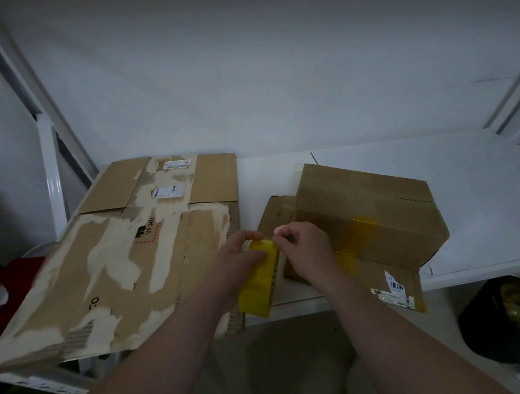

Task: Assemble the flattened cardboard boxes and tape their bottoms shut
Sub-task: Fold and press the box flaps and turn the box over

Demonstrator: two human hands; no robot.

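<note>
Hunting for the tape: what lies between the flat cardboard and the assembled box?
The yellow tape roll, held by the left hand and right hand, over a strip of white table; head view.

Flattened boxes (131,260) cover left of surface (474,195); assembled box (368,219) blocks centre-right. Narrow lane between them open; far right bare, probably reachable.

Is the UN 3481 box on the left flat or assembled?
Flat. The UN 3481 box lies as one sheet, overlapping another flattened box behind it; no walls stand up.
</note>
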